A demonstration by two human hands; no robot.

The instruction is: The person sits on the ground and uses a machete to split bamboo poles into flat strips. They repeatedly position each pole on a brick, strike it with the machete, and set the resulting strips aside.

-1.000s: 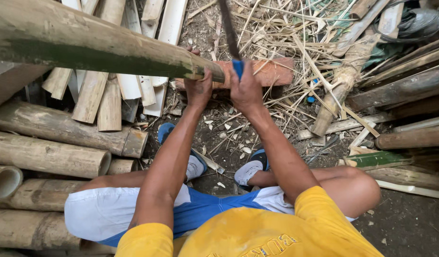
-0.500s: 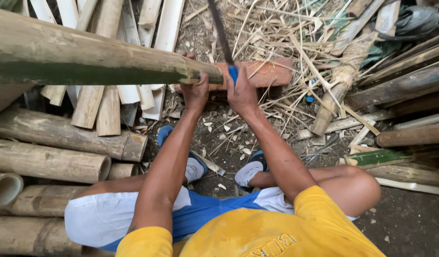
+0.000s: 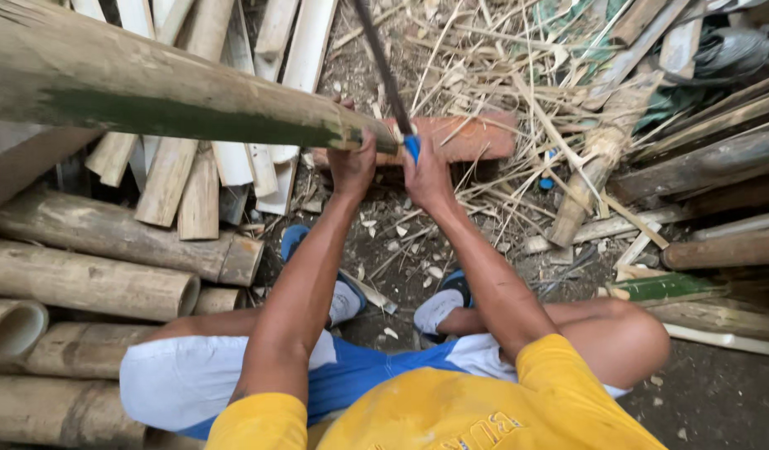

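I sit low on the ground, knees apart. A long, thick bamboo pole (image 3: 151, 96), pale with a green streak, slants in from the upper left. My left hand (image 3: 351, 165) grips its near end from below. Right beside it, my right hand (image 3: 426, 177) is closed on the blue handle (image 3: 412, 148) of a long dark blade (image 3: 383, 67), which rises up and away, its base against the pole's end. A reddish brick (image 3: 472, 137) lies on the ground just behind both hands.
Thick bamboo logs (image 3: 93, 279) are stacked at my left. Split bamboo slats (image 3: 234, 158) lean beyond them. Dry strips and shavings (image 3: 518, 67) litter the ground ahead. More poles and planks (image 3: 709, 175) lie at the right. My shoes (image 3: 439, 308) rest on bare dirt.
The blade's tip has swung a little to the left while its base stays at the pole's end. Both hands keep their grips and have barely shifted.
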